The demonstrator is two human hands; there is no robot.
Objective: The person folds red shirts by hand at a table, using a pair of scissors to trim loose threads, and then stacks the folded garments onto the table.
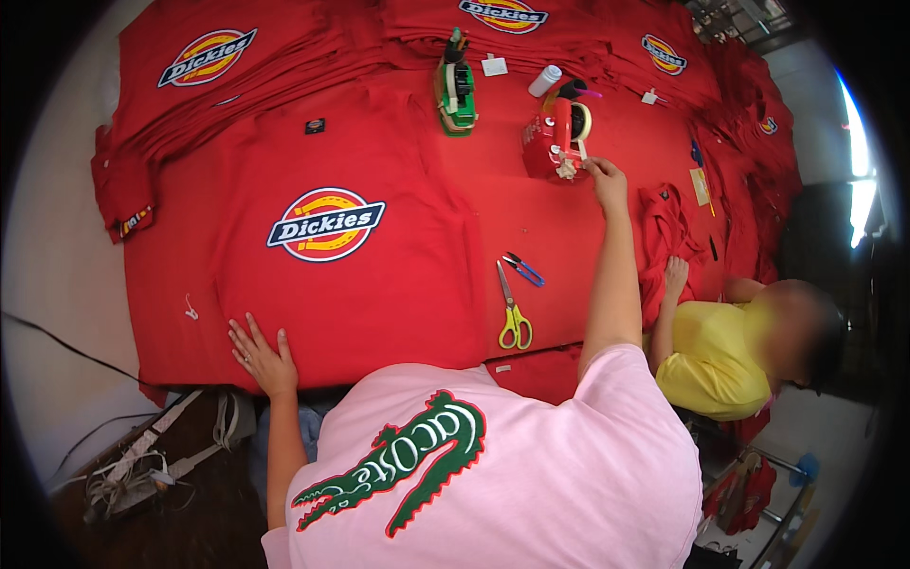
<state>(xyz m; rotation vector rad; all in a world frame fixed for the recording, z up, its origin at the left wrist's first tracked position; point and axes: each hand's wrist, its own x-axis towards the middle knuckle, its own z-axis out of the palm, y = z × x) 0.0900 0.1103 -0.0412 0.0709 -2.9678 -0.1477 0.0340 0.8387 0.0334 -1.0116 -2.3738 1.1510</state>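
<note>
The left hand (268, 363), fingers spread apart, lies flat on a red shirt (341, 313) at its lower left, near the bench's (559, 237) near edge. Beyond the shirt's right edge, the right hand's (609, 185) fingers pinch the tape (582, 149) at a red dispenser (537, 152); the room below it holds blue snips (533, 274) and yellow-green scissors (512, 318) beside the shirt.

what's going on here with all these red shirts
The person's left hand lies flat on a spread red shirt. The right hand is at a red tape dispenser, seemingly pinching its tape. Yellow-handled scissors and blue snips lie untouched to the shirt's right. A co-worker in yellow has a hand on red fabric.
</note>
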